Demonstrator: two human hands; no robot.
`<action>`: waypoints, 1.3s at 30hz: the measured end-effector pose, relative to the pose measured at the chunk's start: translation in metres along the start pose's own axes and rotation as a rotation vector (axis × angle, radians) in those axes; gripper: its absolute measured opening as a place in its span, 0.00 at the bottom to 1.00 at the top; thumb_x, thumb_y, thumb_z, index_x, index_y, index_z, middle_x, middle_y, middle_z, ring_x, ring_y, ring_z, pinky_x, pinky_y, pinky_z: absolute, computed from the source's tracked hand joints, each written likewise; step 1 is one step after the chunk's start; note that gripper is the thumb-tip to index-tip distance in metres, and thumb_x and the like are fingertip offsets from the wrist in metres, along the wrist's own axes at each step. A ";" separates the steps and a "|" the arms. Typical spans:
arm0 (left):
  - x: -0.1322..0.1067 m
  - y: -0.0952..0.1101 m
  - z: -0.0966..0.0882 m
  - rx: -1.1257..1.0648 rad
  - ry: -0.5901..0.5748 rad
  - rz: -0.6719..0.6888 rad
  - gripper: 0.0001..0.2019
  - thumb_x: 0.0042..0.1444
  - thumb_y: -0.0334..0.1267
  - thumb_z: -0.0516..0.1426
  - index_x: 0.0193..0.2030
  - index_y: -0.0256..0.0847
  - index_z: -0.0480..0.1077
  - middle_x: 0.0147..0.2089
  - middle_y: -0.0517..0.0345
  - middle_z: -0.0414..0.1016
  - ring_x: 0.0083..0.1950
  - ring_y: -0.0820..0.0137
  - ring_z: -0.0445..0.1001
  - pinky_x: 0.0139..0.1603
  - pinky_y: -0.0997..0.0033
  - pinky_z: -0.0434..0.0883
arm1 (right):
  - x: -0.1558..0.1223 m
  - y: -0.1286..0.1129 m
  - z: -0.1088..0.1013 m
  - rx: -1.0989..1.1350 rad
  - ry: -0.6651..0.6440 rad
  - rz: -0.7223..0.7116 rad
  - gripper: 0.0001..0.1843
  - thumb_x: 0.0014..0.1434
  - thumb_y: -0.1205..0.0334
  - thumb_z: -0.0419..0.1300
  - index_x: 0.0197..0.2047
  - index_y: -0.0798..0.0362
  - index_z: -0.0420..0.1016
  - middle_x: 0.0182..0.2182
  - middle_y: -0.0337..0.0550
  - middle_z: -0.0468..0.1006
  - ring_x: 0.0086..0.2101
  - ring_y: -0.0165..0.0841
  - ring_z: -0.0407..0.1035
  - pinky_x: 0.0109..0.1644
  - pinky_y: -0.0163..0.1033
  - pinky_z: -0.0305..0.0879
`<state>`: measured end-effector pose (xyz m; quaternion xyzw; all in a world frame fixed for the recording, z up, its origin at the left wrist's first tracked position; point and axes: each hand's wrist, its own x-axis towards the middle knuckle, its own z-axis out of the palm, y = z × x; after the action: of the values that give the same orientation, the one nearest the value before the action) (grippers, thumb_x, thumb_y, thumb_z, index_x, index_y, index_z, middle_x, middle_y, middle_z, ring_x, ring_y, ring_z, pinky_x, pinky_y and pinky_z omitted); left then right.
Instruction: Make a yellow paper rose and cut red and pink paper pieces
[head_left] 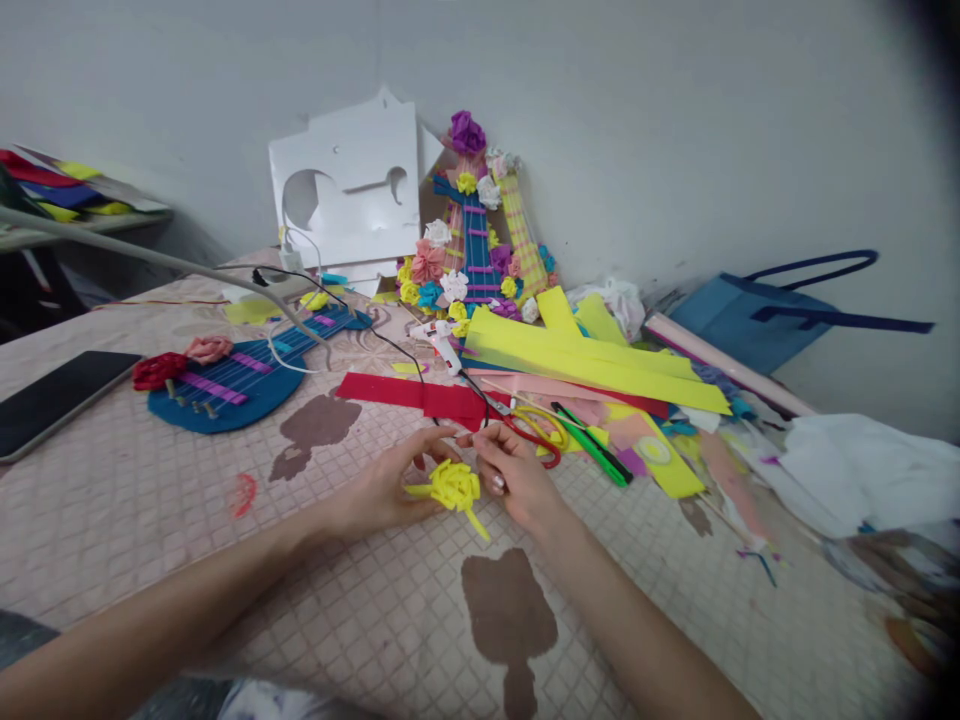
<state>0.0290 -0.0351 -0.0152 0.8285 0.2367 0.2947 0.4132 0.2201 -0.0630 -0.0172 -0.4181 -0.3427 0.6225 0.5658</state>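
A yellow crepe-paper flower [454, 485] with loose strip ends sits between my hands, above the table. My left hand [390, 485] is closed around its left side, thumb below and fingers curled behind it. My right hand [514, 475] is closed just right of the flower, thumb and forefinger pinched close to the left fingertips; what the pinch holds, if anything, is too small to make out. Beyond the hands lie a red paper strip [390, 388], scissors [544, 430] with red and yellow handles, and a green utility knife [596, 445].
A white glue gun [439, 345] with its cord lies behind the hands. Left are a blue guitar cutout [247, 385] with paper flowers and a phone [60, 400]. Yellow paper strips [570, 350] and scraps cover the right. Decorated guitars [476, 240] lean on the wall near a blue bag [750, 320].
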 end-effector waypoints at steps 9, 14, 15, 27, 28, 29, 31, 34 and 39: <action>0.002 -0.001 -0.007 0.040 0.012 0.053 0.36 0.50 0.29 0.60 0.63 0.47 0.48 0.51 0.53 0.70 0.49 0.66 0.69 0.46 0.65 0.65 | 0.008 -0.038 -0.038 0.105 0.217 -0.321 0.13 0.46 0.59 0.69 0.25 0.52 0.67 0.20 0.31 0.71 0.21 0.23 0.63 0.24 0.28 0.61; 0.003 -0.001 -0.018 0.048 0.060 0.064 0.33 0.52 0.33 0.59 0.63 0.47 0.49 0.51 0.51 0.69 0.50 0.65 0.69 0.46 0.64 0.65 | 0.015 -0.050 -0.063 0.125 0.371 -0.484 0.14 0.45 0.60 0.69 0.24 0.52 0.65 0.20 0.30 0.70 0.22 0.23 0.64 0.25 0.30 0.62; 0.003 -0.002 -0.022 0.041 0.075 0.063 0.33 0.53 0.33 0.59 0.63 0.47 0.49 0.52 0.51 0.69 0.51 0.65 0.68 0.47 0.64 0.65 | 0.016 -0.051 -0.066 0.122 0.384 -0.494 0.14 0.46 0.60 0.68 0.24 0.51 0.65 0.20 0.30 0.70 0.22 0.23 0.64 0.25 0.30 0.62; 0.007 -0.024 -0.054 -0.208 0.449 -0.048 0.33 0.50 0.37 0.63 0.61 0.45 0.54 0.51 0.51 0.69 0.50 0.64 0.71 0.47 0.63 0.68 | 0.019 -0.054 -0.089 0.003 0.428 -0.561 0.13 0.47 0.58 0.68 0.29 0.51 0.67 0.21 0.30 0.71 0.23 0.24 0.66 0.27 0.30 0.62; 0.007 -0.025 -0.055 -0.215 0.452 -0.057 0.32 0.50 0.37 0.62 0.60 0.44 0.54 0.51 0.51 0.69 0.50 0.64 0.71 0.47 0.63 0.68 | 0.019 -0.054 -0.089 -0.016 0.421 -0.557 0.13 0.47 0.58 0.68 0.29 0.51 0.67 0.21 0.31 0.72 0.23 0.24 0.66 0.27 0.30 0.62; 0.007 -0.025 -0.054 -0.213 0.444 -0.065 0.32 0.50 0.37 0.62 0.60 0.44 0.54 0.51 0.51 0.70 0.50 0.64 0.71 0.47 0.63 0.68 | 0.018 -0.055 -0.090 -0.044 0.417 -0.556 0.12 0.47 0.58 0.68 0.29 0.52 0.68 0.21 0.32 0.72 0.23 0.24 0.66 0.26 0.30 0.62; 0.006 -0.025 -0.052 -0.187 0.418 -0.072 0.33 0.51 0.37 0.62 0.61 0.45 0.53 0.51 0.50 0.70 0.51 0.64 0.70 0.47 0.63 0.68 | 0.017 -0.058 -0.092 -0.129 0.426 -0.574 0.12 0.48 0.58 0.67 0.29 0.52 0.68 0.22 0.33 0.73 0.22 0.25 0.66 0.26 0.30 0.61; 0.005 -0.023 -0.048 -0.123 0.392 -0.066 0.33 0.51 0.38 0.61 0.62 0.46 0.52 0.50 0.51 0.70 0.51 0.64 0.70 0.46 0.63 0.68 | 0.015 -0.064 -0.098 -0.322 0.489 -0.624 0.11 0.51 0.55 0.64 0.30 0.52 0.68 0.22 0.34 0.73 0.19 0.24 0.63 0.23 0.30 0.59; 0.004 -0.019 -0.038 0.011 0.316 -0.044 0.32 0.52 0.38 0.60 0.62 0.47 0.52 0.50 0.53 0.69 0.50 0.64 0.69 0.46 0.64 0.66 | 0.008 -0.071 -0.109 -0.816 0.619 -0.614 0.15 0.56 0.49 0.56 0.27 0.52 0.69 0.20 0.36 0.72 0.17 0.27 0.62 0.20 0.32 0.57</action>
<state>0.0030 -0.0013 -0.0108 0.7689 0.3183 0.4108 0.3725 0.3488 -0.0514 0.0004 -0.6454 -0.4783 0.0976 0.5874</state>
